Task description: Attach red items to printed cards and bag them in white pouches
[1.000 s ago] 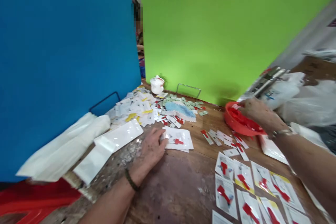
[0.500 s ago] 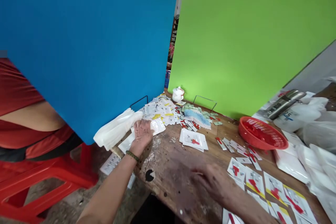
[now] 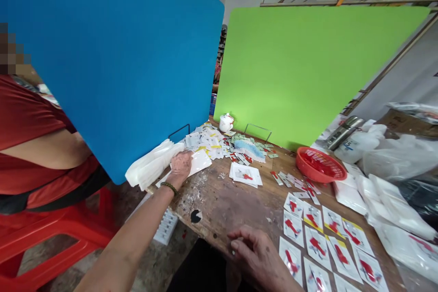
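Left arm stretched long, left hand (image 3: pixel 181 163) back-up at eight o'clock! Right hand (image 3: pixel 255 251) at five, fingers loosely curled.

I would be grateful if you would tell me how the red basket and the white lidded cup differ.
The red basket is open, showing red pieces inside; the white cup has its lid on. The basket is much wider than the cup. The basket sits nearer, on the right; the cup farther back, near the gap between the blue board and green board. Both stand upright on the table.
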The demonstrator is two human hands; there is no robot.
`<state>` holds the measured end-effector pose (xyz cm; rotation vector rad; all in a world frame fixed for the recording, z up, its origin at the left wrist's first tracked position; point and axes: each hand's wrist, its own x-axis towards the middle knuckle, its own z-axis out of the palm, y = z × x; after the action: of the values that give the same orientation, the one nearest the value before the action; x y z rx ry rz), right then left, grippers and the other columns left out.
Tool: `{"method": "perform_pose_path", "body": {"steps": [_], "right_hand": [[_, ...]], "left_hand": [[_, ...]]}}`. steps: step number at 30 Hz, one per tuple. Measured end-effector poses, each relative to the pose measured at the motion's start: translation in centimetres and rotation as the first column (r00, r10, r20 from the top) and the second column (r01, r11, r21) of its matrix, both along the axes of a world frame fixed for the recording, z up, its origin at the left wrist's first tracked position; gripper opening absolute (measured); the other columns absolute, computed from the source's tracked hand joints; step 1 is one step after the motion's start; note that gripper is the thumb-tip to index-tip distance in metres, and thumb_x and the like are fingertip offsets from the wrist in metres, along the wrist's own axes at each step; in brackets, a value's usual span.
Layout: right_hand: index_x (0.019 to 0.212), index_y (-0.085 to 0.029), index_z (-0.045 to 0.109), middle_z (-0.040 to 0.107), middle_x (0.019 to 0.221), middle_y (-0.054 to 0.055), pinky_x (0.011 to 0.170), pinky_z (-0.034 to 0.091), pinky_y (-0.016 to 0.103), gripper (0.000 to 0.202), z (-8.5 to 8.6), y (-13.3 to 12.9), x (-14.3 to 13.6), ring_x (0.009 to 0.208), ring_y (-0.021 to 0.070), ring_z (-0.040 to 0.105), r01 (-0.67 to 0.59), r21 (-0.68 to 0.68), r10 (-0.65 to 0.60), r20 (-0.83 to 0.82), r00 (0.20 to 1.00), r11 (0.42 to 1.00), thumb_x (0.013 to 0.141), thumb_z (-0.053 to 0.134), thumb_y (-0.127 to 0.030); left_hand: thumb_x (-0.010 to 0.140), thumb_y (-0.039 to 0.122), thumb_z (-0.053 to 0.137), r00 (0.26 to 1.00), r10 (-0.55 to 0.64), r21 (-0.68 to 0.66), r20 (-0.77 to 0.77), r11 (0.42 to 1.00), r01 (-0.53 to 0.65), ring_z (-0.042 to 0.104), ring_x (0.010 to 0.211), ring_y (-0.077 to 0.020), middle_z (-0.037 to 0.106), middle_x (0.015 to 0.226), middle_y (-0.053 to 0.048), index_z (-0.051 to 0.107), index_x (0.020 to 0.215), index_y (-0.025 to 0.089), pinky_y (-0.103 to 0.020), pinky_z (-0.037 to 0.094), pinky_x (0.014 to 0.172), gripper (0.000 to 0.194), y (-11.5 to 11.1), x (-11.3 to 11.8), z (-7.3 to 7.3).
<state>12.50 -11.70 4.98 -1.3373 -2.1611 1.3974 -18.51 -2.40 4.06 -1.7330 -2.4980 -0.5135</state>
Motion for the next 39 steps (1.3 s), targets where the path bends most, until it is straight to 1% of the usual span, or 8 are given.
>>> {"method": "perform_pose_path", "body": {"steps": [8,12,18,21,25,29,34,39], "right_hand": [[0.09,-0.019,0.069,0.06,0.058,-0.002,0.056,0.04,0.025,0.026,-1.2,-0.6,-1.3,0.057,0.0155,0.056,0.095,-0.163,-0.115,-0.114,0.987,0.982,0.075,0.052,-0.032],[0.088,-0.02,0.069,0.061,0.058,-0.002,0.056,0.04,0.025,0.025,-1.8,-0.7,-1.6,0.058,0.0157,0.057,0.094,-0.183,-0.123,-0.16,0.979,0.979,0.074,0.054,-0.035],[0.086,-0.019,0.069,0.062,0.059,-0.001,0.055,0.043,0.026,0.025,-1.3,-0.3,-1.9,0.057,0.0164,0.058,0.136,-0.208,-0.172,-0.169,0.97,0.969,0.072,0.055,-0.034],[0.098,-0.017,0.068,0.069,0.08,0.005,0.064,0.049,0.03,0.035,-0.7,1.1,-2.2,0.071,0.0198,0.063,0.254,-0.076,-0.265,-0.251,0.931,0.964,0.071,0.057,-0.036],[0.117,-0.015,0.059,0.067,0.106,0.012,0.07,0.051,0.032,0.053,-0.9,4.6,-3.4,0.09,0.0228,0.063,0.448,0.02,-0.391,-0.453,0.801,0.894,0.071,0.059,-0.042],[0.101,-0.015,0.064,0.07,0.088,0.009,0.052,0.046,0.025,0.038,-2.3,7.8,-4.8,0.074,0.0204,0.064,0.457,-0.005,-0.416,-0.422,0.805,0.89,0.071,0.057,-0.038],[0.081,-0.014,0.063,0.061,0.06,0.002,0.04,0.035,0.022,0.026,-3.7,8.5,-4.7,0.045,0.0124,0.052,0.544,-0.034,-0.52,-0.351,0.779,0.838,0.069,0.056,-0.036],[0.077,-0.015,0.061,0.057,0.056,-0.003,0.033,0.028,0.019,0.031,-3.9,7.9,-3.8,0.033,0.0067,0.041,0.516,-0.208,-0.55,-0.444,0.707,0.831,0.061,0.062,-0.041]], "left_hand": [[0.091,0.027,0.042,0.994,-0.069,0.119,-0.09,0.99,0.079,0.054,0.1,-0.0244,0.059,0.107,-0.011,0.065,0.086,0.02,-0.032,0.042,0.078,0.024,-0.5,-0.5,1.1],[0.091,0.026,0.043,0.992,-0.071,0.15,-0.103,0.985,0.086,0.055,0.096,-0.0241,0.061,0.097,-0.011,0.064,0.085,0.019,-0.034,0.041,0.085,0.023,-0.6,-0.7,1.6],[0.093,0.027,0.039,0.981,-0.189,0.238,0.05,0.956,0.173,0.06,0.091,-0.0193,0.067,0.097,-0.007,0.062,0.093,0.021,-0.03,0.044,0.083,0.024,-1.4,-0.4,3.0],[0.092,0.028,0.042,0.898,-0.411,0.328,0.159,0.88,0.344,0.061,0.091,-0.0162,0.069,0.097,-0.004,0.063,0.091,0.021,-0.028,0.045,0.086,0.023,-2.0,1.0,3.4],[0.091,0.032,0.045,0.738,-0.617,0.35,0.272,0.778,0.522,0.062,0.084,-0.0145,0.069,0.089,-0.001,0.066,0.087,0.021,-0.027,0.047,0.082,0.024,-2.3,3.9,2.8],[0.091,0.029,0.045,0.662,-0.696,0.305,0.279,0.717,0.626,0.062,0.088,-0.0151,0.069,0.092,-0.003,0.067,0.09,0.021,-0.028,0.048,0.084,0.024,-1.8,6.4,1.1],[0.086,0.024,0.052,0.818,-0.557,0.333,0.144,0.806,0.49,0.052,0.115,-0.0214,0.062,0.119,-0.01,0.061,0.116,0.017,-0.037,0.039,0.102,0.032,-3.1,5.5,0.1],[0.073,0.016,0.057,0.891,-0.447,0.05,0.079,0.895,0.444,0.051,0.115,-0.028,0.062,0.121,-0.009,0.06,0.119,0.02,-0.044,0.036,0.102,0.046,-8.0,1.7,-0.2]]}}
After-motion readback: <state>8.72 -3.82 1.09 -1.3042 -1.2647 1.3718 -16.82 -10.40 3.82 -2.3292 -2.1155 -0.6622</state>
